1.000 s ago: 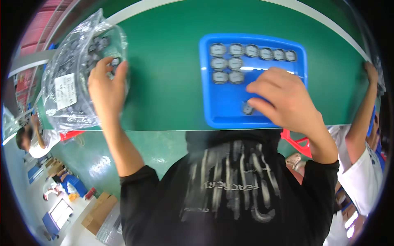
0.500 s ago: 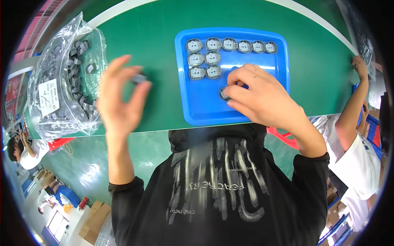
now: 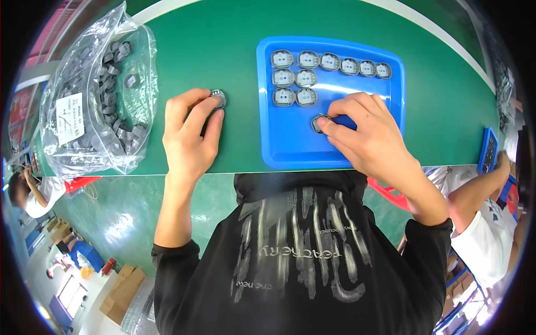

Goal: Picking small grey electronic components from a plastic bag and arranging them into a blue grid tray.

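My left hand (image 3: 192, 131) pinches a small round grey plastic part (image 3: 218, 99) above the green table, between the bag and the tray. Inside the blue tray (image 3: 287, 153), my right hand (image 3: 363, 125) has thumb and fingers closed on another round grey part (image 3: 320, 123); its far side is hidden by the fingers. Several like parts lie in the tray: a row (image 3: 329, 61) along the far edge, and two short columns (image 3: 283, 96) at the left. Their upper faces are light grey with small dark holes.
A clear plastic bag (image 3: 84, 151) of loose grey parts lies on the table (image 3: 223, 44) at the left, with a white label (image 3: 70, 118). A co-worker's arm (image 3: 474, 190) is at the far right beside a small blue tray (image 3: 489, 151). Another person sits far left.
My left hand has moved right, away from the bag, with the grey part in its fingers. The whole view has shifted slightly; my right hand keeps its grip inside the tray.
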